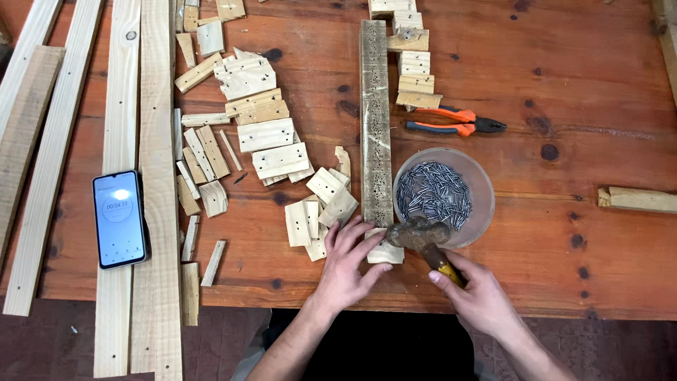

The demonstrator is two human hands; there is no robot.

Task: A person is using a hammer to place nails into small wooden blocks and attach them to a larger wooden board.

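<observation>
Hammer (422,238) clamped in right hand (481,296), head touching small wood block (385,252) just left of it; left hand (347,264) flat, fingers spread, pinning block's left side on table (564,233).

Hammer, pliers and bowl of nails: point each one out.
hammer (417,234), head view, on its rusty metal head
pliers (451,121), head view, on the orange handles
bowl of nails (483,180), head view, on the bare inner wall right of the nails
</observation>
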